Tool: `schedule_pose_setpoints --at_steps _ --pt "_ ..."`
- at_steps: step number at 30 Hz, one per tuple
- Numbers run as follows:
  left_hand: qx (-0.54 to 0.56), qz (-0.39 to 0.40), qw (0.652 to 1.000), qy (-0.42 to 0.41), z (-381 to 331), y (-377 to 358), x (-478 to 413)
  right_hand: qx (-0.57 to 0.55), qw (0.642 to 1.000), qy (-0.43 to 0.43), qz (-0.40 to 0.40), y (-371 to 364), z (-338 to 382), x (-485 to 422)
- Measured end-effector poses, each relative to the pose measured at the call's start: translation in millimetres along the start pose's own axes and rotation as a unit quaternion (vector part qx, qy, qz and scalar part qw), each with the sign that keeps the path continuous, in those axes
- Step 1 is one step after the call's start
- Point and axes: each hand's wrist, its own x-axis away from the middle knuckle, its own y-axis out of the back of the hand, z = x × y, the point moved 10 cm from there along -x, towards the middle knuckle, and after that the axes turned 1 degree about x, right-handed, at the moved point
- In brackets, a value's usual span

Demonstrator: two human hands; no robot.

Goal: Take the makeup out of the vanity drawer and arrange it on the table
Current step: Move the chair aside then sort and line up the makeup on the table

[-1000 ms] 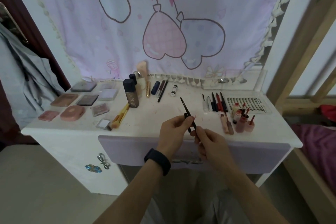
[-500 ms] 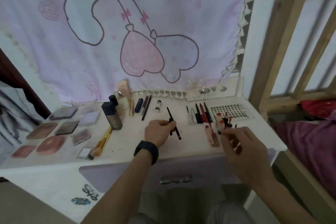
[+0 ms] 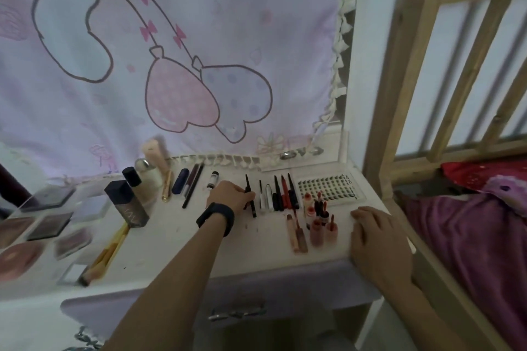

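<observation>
My left hand pinches a thin black makeup pencil and holds it low over the white vanity table, just left of a row of pens and liners. My right hand lies flat on the table's right front corner, fingers relaxed, holding nothing. Small red and pink lip bottles stand between the two hands. The lilac drawer front with its metal handle sits below the table edge, pushed in.
Compacts and palettes lie at the left, a dark foundation bottle and other bottles behind. A tray of false lashes sits at back right. A wooden bed frame with purple bedding stands right of the table. A patterned cloth hangs behind.
My left hand carried the black pencil forward and down beside the row of pens. My right hand let go of it, swung right and settled flat on the table's corner.
</observation>
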Motion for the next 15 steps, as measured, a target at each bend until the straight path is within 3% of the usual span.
schedule_pose_setpoints --at_steps 15 --pt "-0.011 -0.011 1.000 0.007 1.3 -5.3 -5.2 -0.017 0.999 0.001 -0.037 3.3 -1.9 2.2"
